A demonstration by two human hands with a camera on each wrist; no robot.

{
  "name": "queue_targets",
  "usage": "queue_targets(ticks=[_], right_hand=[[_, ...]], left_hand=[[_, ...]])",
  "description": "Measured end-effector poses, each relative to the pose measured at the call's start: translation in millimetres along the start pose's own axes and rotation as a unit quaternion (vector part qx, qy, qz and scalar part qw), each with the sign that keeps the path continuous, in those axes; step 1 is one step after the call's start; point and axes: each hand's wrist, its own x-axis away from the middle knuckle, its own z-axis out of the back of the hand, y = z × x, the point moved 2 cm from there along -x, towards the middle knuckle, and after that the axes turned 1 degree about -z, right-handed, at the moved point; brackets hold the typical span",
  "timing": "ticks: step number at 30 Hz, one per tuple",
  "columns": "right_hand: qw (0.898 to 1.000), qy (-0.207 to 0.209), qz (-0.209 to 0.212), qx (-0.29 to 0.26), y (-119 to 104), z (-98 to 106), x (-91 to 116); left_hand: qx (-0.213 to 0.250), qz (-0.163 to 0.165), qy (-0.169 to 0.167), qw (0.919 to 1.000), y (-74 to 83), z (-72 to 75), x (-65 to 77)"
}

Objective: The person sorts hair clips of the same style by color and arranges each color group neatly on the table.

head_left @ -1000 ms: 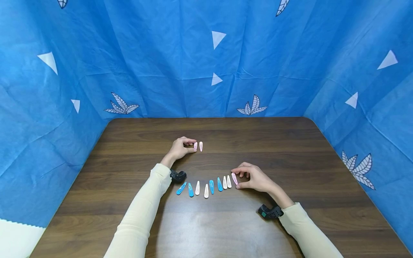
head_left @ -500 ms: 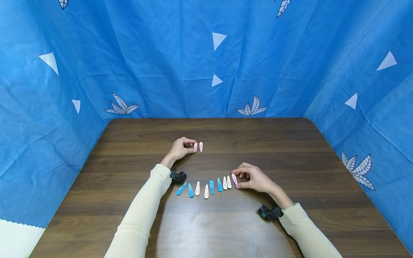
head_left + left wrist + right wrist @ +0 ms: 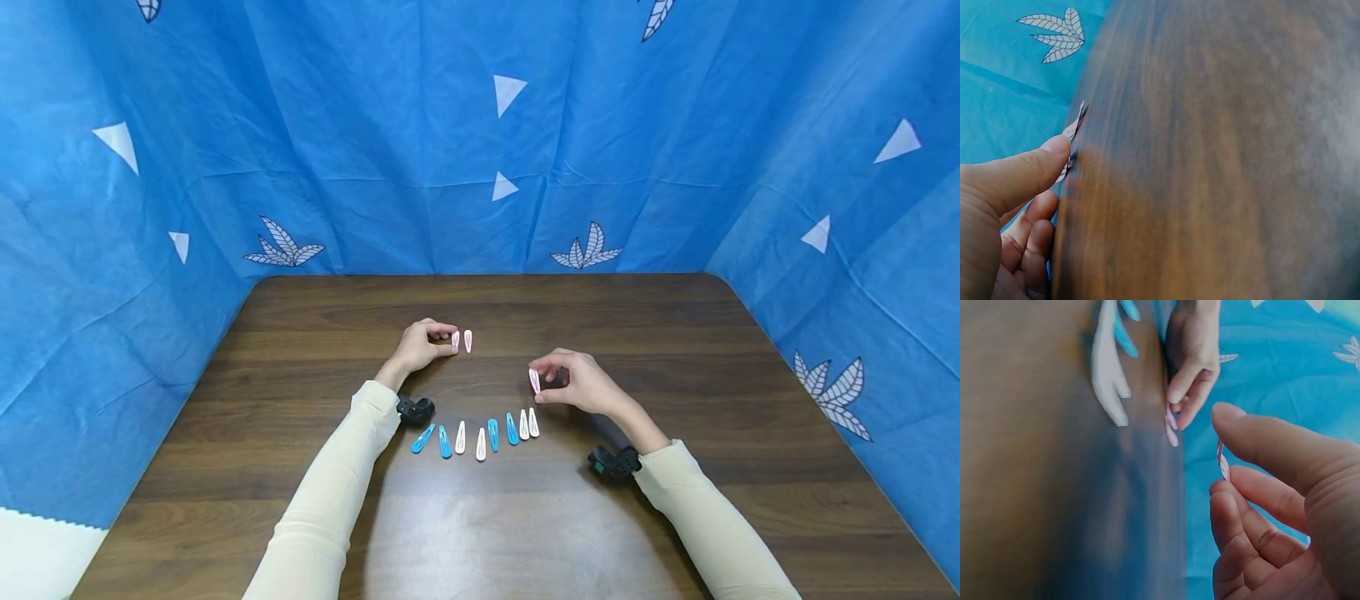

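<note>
In the head view my left hand is at the far part of the table, pinching a pink snap hair clip between thumb and forefinger. A second pink hair clip lies just to its right. My right hand pinches another pink hair clip end to end; in the right wrist view that clip shows between thumb and finger, off the table. Below it in the head view is a row of blue hair clips and white hair clips.
The brown wooden table has a blue curtain with white triangles and leaves behind and at both sides. Black wrist cameras sit on both wrists. The row's leftmost blue clip lies close to the left wrist camera.
My right hand has lifted the pink hair clip from the row's right end and moved it away from me and slightly left. My left hand has stayed in place.
</note>
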Motion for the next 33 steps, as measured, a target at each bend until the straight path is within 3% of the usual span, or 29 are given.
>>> queue_targets(ticks=[9,18,24,33], right_hand=[[0.999,0.03,-0.029,-0.008,-12,2,-56],[0.997,0.017,-0.076,-0.026,-12,-13,-99],[0.994,0.002,-0.105,-0.025,-2,-28,-116],[0.991,-0.024,-0.134,-0.017,6,-41,-125]], left_hand=[[0.003,-0.003,-0.002,1.0,-1.5,-0.8,-1.0],[0.004,-0.003,0.002,1.0,-1.2,-0.6,0.0],[0.005,-0.002,0.004,1.0,-1.5,-0.8,0.8],[0.005,-0.005,0.006,1.0,0.2,-0.9,0.4]])
